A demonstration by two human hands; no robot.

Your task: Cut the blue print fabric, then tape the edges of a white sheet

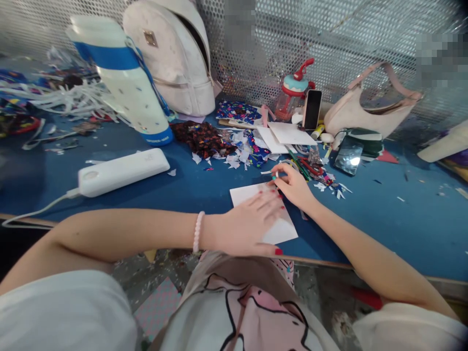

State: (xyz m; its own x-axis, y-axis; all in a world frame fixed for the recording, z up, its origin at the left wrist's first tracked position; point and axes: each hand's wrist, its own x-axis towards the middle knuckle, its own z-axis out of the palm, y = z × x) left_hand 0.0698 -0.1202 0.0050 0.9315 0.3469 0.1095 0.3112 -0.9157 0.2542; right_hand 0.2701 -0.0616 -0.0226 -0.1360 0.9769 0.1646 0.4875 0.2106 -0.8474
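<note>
A sheet of white paper (281, 231) lies at the table's front edge. Spread flat across it is my left hand (248, 217), fingers apart, with a beaded bracelet (198, 231) at the wrist. My right hand (290, 185) is at the paper's far right corner, just beyond the left fingertips. Its fingers are curled together in a pinch, and whatever is between them is too small or hidden to make out. Close to that hand lie thin paper scraps (338, 190) and red-handled scissors (312, 166).
A white power strip (124, 170) with a cable and a tall bottle (135, 92) stand left. Behind are a backpack (175, 63), dark crumpled fabric (204, 139), white cards (290, 132), a red-topped cup (292, 92), an upright phone (312, 109) and a handbag (365, 109). Another phone (349, 158) lies right.
</note>
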